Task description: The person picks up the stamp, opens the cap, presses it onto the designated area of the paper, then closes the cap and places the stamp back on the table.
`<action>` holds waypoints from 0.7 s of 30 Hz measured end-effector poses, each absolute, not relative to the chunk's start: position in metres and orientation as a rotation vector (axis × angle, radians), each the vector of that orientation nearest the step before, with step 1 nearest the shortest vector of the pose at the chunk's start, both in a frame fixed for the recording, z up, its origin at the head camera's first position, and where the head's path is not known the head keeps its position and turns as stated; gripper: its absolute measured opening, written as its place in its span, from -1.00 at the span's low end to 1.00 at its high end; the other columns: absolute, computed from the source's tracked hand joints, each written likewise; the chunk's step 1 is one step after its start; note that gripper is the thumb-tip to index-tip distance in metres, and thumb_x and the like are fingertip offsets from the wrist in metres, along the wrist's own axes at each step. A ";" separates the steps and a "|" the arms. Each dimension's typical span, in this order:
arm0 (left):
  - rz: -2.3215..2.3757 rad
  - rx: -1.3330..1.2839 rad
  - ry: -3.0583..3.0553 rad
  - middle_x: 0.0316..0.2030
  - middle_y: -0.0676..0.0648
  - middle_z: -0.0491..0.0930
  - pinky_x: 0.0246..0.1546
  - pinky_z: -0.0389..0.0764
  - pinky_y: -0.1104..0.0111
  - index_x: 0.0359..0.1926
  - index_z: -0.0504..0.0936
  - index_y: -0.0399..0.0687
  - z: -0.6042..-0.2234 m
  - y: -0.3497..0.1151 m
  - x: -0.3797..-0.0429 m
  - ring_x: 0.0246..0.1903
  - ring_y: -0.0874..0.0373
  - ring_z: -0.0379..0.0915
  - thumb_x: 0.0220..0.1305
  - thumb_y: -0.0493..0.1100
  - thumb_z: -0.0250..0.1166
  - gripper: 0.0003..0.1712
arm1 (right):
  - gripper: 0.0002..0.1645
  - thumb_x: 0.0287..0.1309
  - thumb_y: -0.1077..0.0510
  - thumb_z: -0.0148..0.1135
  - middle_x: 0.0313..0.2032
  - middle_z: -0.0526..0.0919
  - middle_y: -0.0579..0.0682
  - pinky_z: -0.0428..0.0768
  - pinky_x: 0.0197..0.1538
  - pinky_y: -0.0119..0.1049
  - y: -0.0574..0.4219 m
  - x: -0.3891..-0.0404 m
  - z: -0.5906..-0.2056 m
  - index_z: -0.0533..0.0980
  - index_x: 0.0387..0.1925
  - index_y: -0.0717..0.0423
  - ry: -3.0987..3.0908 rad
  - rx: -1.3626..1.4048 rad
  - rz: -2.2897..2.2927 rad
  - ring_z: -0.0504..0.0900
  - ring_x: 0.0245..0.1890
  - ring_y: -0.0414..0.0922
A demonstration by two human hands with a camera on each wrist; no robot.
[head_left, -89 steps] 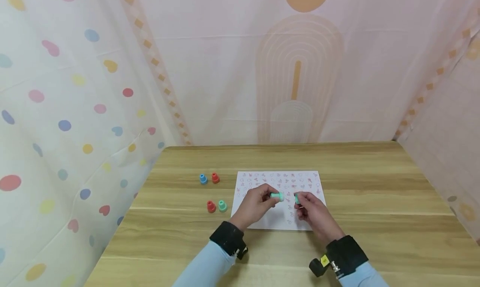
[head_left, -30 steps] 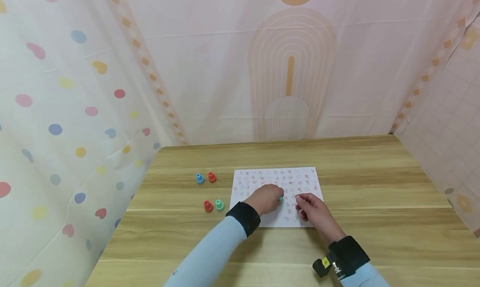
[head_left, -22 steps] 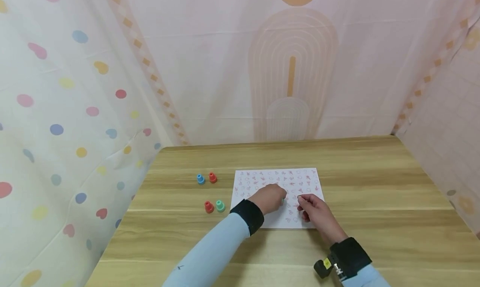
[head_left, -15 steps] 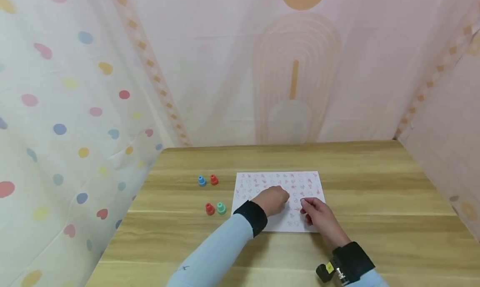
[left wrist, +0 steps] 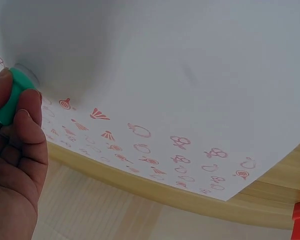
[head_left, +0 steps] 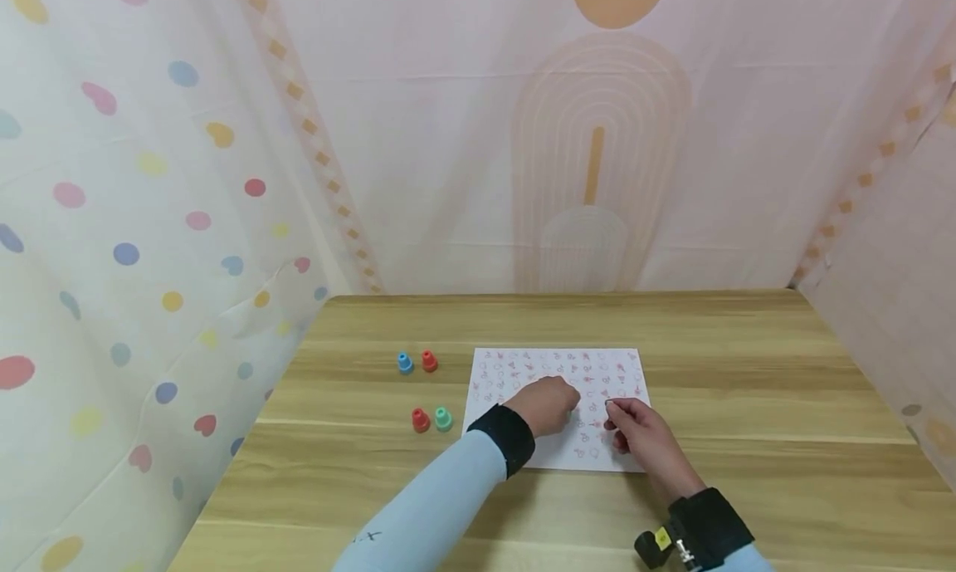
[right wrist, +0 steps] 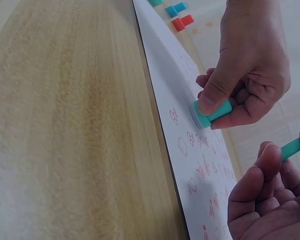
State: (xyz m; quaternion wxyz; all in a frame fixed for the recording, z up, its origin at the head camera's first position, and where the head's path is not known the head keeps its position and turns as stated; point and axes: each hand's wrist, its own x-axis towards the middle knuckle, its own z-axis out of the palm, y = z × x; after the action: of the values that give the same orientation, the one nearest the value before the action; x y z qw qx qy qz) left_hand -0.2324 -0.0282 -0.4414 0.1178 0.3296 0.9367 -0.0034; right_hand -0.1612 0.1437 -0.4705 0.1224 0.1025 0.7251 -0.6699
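Observation:
My left hand (head_left: 545,404) pinches a green stamp (right wrist: 221,112) between thumb and fingers, its pale stamping end turned down close over the white paper (left wrist: 155,65). In the head view the back of that hand covers most of the stamp. Just to the right, my right hand (head_left: 644,431) holds a small green cap (right wrist: 291,149) between thumb and index finger, raised above the paper's right part. Rows of small red and pinkish prints, such as fruits, fans and rackets, cover part of the sheet.
Left of the paper, a blue stamp (head_left: 405,363) and a red stamp (head_left: 429,361) stand farther back. Nearer stand another red stamp (head_left: 421,420) and a green stamp (head_left: 443,419). All are on the wooden table (head_left: 358,472), with a patterned curtain (head_left: 448,140) behind it.
Three seconds ago my left hand held the stamp sideways above the paper. It has since turned over, stamping end down, and shifted slightly right. My right hand keeps the cap nearby.

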 end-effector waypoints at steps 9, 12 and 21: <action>-0.015 0.963 2.732 -0.28 0.06 0.67 -0.12 0.55 0.44 -0.13 0.70 -0.02 -0.443 -0.022 -0.233 -0.33 0.25 0.50 0.36 -0.25 0.28 -0.87 | -0.56 0.51 0.02 0.00 -0.18 0.51 0.07 0.45 -0.22 -0.31 0.149 -0.160 -0.470 0.38 0.17 0.27 2.126 0.310 -1.942 0.42 -0.25 -0.05; -0.030 0.980 2.734 -0.30 0.05 0.67 -0.15 0.54 0.45 -0.15 0.70 -0.03 -0.442 -0.019 -0.233 -0.35 0.25 0.48 0.35 -0.25 0.29 -0.90 | -0.57 0.51 0.02 0.00 -0.17 0.51 0.08 0.45 -0.21 -0.32 0.151 -0.160 -0.469 0.38 0.17 0.27 2.128 0.316 -1.942 0.42 -0.25 -0.05; -0.056 1.008 2.753 -0.29 0.04 0.68 -0.13 0.55 0.46 -0.13 0.70 -0.02 -0.443 -0.017 -0.233 -0.38 0.25 0.48 0.36 -0.23 0.30 -0.88 | -0.55 0.51 0.01 0.00 -0.17 0.51 0.08 0.45 -0.20 -0.31 0.153 -0.159 -0.469 0.37 0.18 0.27 2.133 0.310 -1.936 0.42 -0.24 -0.05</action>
State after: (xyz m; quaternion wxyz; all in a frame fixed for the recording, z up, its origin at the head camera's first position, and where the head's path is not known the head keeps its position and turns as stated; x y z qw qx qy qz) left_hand -0.2330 -0.0172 -0.4430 0.1044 0.3419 0.9337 -0.0190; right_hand -0.1590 0.1525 -0.4687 0.1220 0.1062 0.7307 -0.6632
